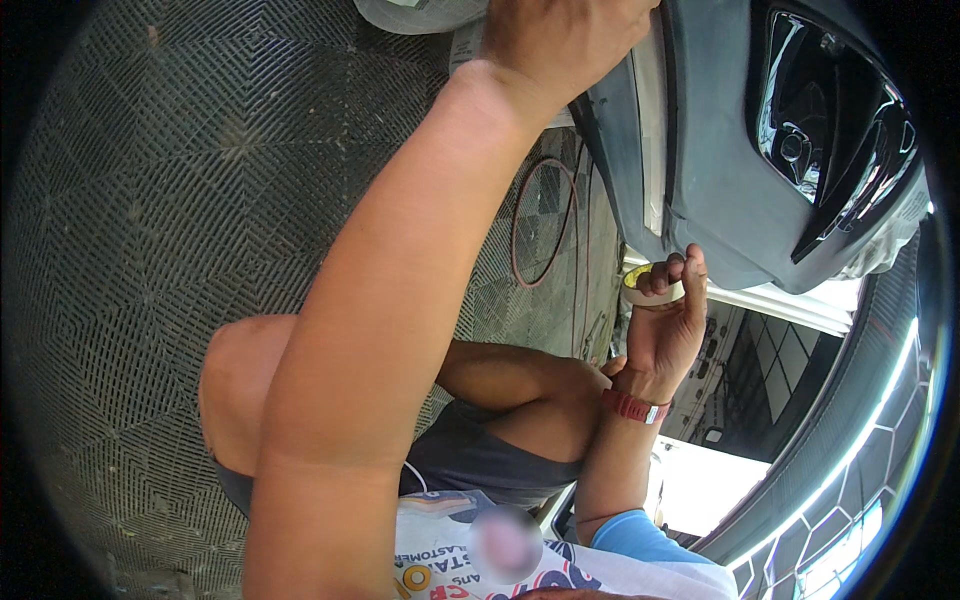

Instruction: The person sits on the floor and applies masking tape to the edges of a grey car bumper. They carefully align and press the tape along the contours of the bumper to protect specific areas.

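My left hand [575,40] reaches to the top edge of the head view, beside a grey, matt car body panel [705,165]. Its fingers are partly cut off by the picture's edge, so I cannot tell what they hold. Along the panel's left side runs a pale strip [652,130]. Lower down, near the panel's bottom corner, my right hand [665,335] has its fingers curled through a roll of masking tape [640,290], yellowish inside. The index finger points up, close to the panel. A red wristband [635,405] circles my right wrist.
A glossy black headlight [835,125] sits in the panel. Ribbed dark tiles [170,250] cover the floor, with a looped reddish hose [517,225] lying on them. A rounded translucent object [420,15] is at the top. My bent knees [240,385] are below.
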The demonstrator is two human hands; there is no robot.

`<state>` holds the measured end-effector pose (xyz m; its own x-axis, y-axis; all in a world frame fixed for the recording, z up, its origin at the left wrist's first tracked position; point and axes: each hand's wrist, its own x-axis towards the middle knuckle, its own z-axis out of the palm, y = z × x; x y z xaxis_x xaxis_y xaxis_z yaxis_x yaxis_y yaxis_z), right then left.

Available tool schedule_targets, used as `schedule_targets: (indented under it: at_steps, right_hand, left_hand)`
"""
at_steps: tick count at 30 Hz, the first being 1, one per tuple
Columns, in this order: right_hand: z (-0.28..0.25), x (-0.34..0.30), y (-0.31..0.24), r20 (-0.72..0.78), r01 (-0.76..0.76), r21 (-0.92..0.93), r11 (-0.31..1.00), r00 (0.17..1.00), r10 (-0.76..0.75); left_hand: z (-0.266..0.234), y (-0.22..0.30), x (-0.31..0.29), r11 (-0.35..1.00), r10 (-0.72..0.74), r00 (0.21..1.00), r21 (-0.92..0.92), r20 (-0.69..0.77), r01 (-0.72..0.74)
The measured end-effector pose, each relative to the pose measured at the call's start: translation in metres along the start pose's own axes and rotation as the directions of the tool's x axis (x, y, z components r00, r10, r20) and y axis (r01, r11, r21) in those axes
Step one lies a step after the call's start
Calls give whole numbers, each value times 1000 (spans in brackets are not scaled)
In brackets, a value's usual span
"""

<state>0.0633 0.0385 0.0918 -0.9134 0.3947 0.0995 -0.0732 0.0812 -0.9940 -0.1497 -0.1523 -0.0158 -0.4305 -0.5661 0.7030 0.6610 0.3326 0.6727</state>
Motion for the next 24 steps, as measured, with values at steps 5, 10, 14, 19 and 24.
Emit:
schedule_targets:
  at_steps: [5,10,14,19,24]
  right_hand:
    - [2,-1,-1,-20,0,7,1000,1000,0]
    - [-1,-1,-1,-4,4,14,1000,1000,-4]
    - [-3,0,-4,-4,7,32,999,1000,-7]
    - [5,1,-4,26,12,61,998,1000,-13]
    - [14,-3,-7,33,29,60,998,999,-31]
  left_hand:
    - [-3,-2,1,996,86,994,-10,75,-85]
    - [-4,5,2,989,137,985,38,108,-142]
    - [1,20,-5,995,28,985,90,172,-45]
    - [-11,43,-20,993,-117,964,16,240,116]
    - [-22,53,-17,968,-247,915,36,320,248]
